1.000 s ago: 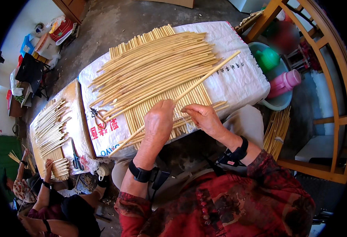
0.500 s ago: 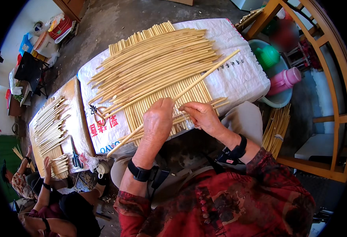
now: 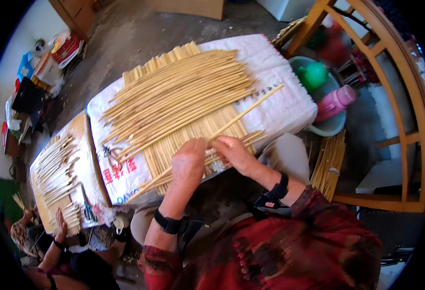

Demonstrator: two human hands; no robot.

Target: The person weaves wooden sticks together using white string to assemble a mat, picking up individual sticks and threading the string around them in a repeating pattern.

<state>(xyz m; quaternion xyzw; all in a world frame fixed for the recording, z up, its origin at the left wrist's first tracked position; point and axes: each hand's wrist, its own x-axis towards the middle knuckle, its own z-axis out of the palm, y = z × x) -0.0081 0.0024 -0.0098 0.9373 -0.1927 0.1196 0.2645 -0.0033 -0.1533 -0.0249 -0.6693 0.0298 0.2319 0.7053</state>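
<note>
Aslant in front of me lies a long straw-coloured stick (image 3: 251, 108), which runs under my left hand (image 3: 189, 157). That hand's fingers are closed round it near the table's front edge. Close against it, my right hand (image 3: 235, 153) has its thumb and fingers pinched together; what they hold is hidden. Beneath both hands is a mat of parallel sticks (image 3: 183, 140) set side by side, with a few loose sticks (image 3: 253, 137) along its near edge. A thick layer of long sticks (image 3: 183, 92) lies crosswise over the mat's far part.
White sheeting (image 3: 290, 104) covers the table. Scissors (image 3: 113, 157) lie by the sticks' left ends. On a second table, another person's hand (image 3: 61, 223) is beside short sticks and blue-handled scissors (image 3: 87, 210). At right stand a basin (image 3: 336, 126) with a pink container, a stick bundle (image 3: 329, 162) and a wooden frame (image 3: 403, 130).
The view has shifted, so the tables appear lower and further left. My right hand has come in against my left, and the slanting stick stays under the left hand.
</note>
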